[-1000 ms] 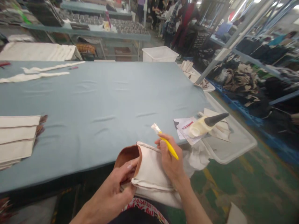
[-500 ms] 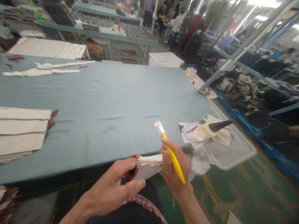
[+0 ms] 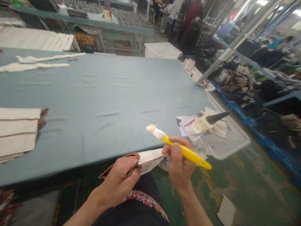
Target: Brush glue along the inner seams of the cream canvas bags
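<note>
The left hand pinches one end of a cream-and-brown fabric pouch just off the near table edge; the right hand, by its other end, grips a yellow-handled paintbrush. Rightward, a cream bottle with a dark tapered nozzle rests on papers beside a translucent bin. Blue-grey tabletop stretches toward a white bin.

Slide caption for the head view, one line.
Left hand gripping cream fabric piece, right hand holding a yellow-handled brush at the table's edge.
</note>
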`<move>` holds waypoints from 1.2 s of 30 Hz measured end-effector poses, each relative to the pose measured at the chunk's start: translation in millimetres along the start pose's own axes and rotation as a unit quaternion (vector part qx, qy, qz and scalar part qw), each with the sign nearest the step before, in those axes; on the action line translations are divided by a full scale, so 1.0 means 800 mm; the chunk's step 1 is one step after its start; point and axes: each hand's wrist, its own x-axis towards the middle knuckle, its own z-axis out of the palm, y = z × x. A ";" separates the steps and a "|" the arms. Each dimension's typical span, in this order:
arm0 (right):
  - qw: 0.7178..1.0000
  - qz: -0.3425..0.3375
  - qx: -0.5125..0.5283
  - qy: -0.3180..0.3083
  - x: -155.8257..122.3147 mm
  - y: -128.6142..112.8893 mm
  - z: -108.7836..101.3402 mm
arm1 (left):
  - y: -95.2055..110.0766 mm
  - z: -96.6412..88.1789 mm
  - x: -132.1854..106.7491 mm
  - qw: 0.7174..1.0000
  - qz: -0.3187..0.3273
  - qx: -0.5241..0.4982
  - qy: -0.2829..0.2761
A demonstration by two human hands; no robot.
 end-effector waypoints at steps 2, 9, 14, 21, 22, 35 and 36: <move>0.991 0.084 0.087 0.052 0.002 -0.016 -0.009 | 0.000 0.001 -0.004 0.997 0.049 0.045 0.042; 0.964 0.206 0.159 0.047 -0.001 -0.057 -0.041 | 0.013 0.001 0.005 0.964 0.184 0.174 0.077; 0.962 0.226 0.142 0.050 -0.009 -0.055 -0.046 | 0.001 0.004 0.010 0.943 0.214 0.231 0.107; 0.956 0.246 0.147 0.063 -0.017 -0.049 -0.038 | 0.001 0.004 0.013 0.927 0.219 0.274 0.131; 0.958 0.242 0.141 0.068 -0.018 -0.049 -0.036 | 0.002 0.004 0.013 0.928 0.217 0.273 0.132; 0.980 0.181 0.073 0.047 -0.037 -0.060 -0.027 | 0.003 0.002 0.016 0.931 0.192 0.283 0.130; 0.977 0.195 0.071 0.056 -0.042 -0.065 -0.023 | 0.002 0.001 0.016 0.930 0.193 0.281 0.135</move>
